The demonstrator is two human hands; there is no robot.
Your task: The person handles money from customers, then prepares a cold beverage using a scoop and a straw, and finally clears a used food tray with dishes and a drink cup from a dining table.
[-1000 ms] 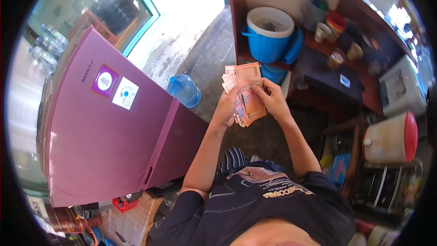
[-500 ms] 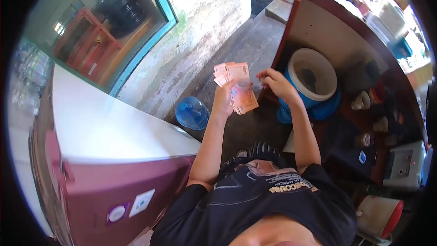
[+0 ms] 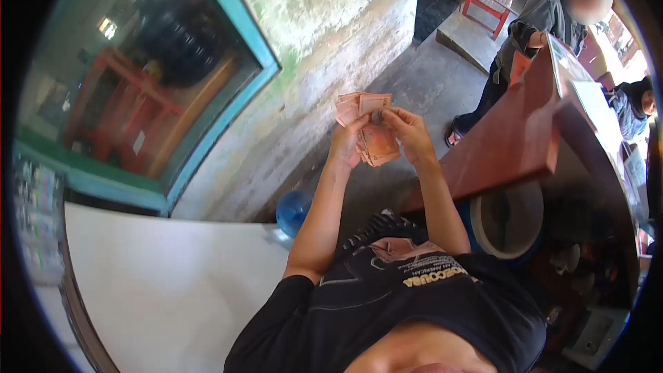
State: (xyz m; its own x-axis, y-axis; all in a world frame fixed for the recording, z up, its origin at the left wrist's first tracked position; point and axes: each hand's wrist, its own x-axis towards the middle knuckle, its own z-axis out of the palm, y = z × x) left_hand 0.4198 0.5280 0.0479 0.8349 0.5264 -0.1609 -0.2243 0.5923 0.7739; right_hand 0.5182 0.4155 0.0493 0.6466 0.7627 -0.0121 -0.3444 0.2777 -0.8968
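My left hand point(image 3: 347, 142) is closed around a fanned bundle of orange-pink banknotes point(image 3: 380, 144), held out in front of my body. The notes stick out above and below my thumb. Up against the bundle, from the right side, is my right hand point(image 3: 412, 137), its thumb and fingers pinched together. Between its fingertips shows a small grey round piece that looks like a coin point(image 3: 377, 117), lying in front of the notes.
A red-brown counter panel point(image 3: 504, 145) runs along my right, with a large bucket point(image 3: 507, 221) behind it. Beyond the counter stands a person in a dark jacket point(image 3: 535, 21). On my left are a white tabletop point(image 3: 173, 276), a blue water jug point(image 3: 293, 211) and a peeling wall point(image 3: 331, 27).
My right hand has come left to touch the banknotes. My view has turned, bringing a person behind the counter into sight, and the bucket now sits lower and partly hidden.
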